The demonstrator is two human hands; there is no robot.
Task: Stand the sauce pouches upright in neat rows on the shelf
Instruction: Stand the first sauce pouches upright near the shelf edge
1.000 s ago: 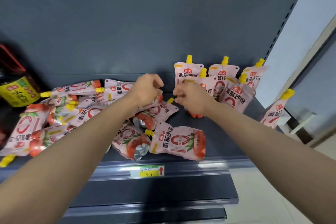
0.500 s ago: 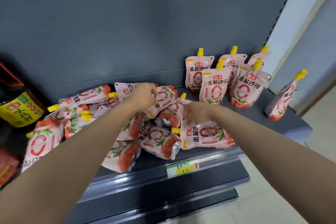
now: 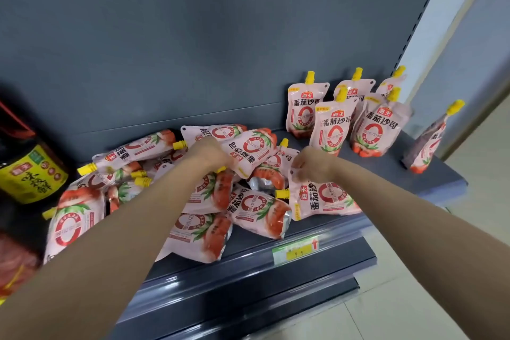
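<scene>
Pink tomato sauce pouches with yellow caps lie in a jumbled pile (image 3: 198, 201) on the left and middle of the dark shelf (image 3: 248, 259). Several pouches stand upright (image 3: 331, 130) at the back right, in two short rows. One more pouch (image 3: 430, 143) leans alone near the right end. My left hand (image 3: 212, 154) is closed on an upside-down pouch (image 3: 252, 146) on top of the pile. My right hand (image 3: 311, 164) pinches the top corner of a pouch (image 3: 325, 200) lying flat near the front edge, its cap pointing left.
A dark sauce bottle with a yellow label (image 3: 27, 174) stands at the far left. Red packaging (image 3: 13, 265) shows at the lower left. A green and yellow price tag (image 3: 298, 250) sits on the shelf's front rail. The shelf's right end (image 3: 441, 182) borders an aisle floor.
My right hand has come away from the standing pouches and dropped onto the flat front pouch. My left hand has closed on a pouch atop the pile. The view has shifted left.
</scene>
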